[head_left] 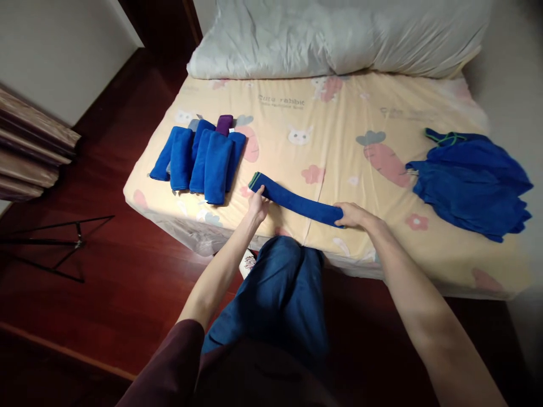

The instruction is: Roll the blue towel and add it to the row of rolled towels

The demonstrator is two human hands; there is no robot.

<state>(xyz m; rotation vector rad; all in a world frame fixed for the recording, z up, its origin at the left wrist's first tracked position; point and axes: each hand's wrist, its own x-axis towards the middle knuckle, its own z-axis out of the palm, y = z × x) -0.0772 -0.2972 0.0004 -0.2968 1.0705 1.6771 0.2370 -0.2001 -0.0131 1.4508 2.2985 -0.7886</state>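
Observation:
A blue towel (pixel 297 200), folded into a long narrow strip, lies slantwise on the bed near its front edge. My left hand (pixel 258 204) grips the strip's left end. My right hand (pixel 354 215) grips its right end. A row of several folded blue towels (pixel 199 158) lies to the left on the bed, with a purple one (pixel 224 123) behind them. A loose heap of unfolded blue towels (pixel 470 181) lies at the right side of the bed.
The bed has a yellow sheet (pixel 339 130) printed with rabbits and carrots. A white pillow (pixel 339 34) lies across its far end. Dark wooden floor (pixel 106 169) is at the left, with a black tripod's legs (pixel 55 243). My knee (pixel 284 271) is by the bed edge.

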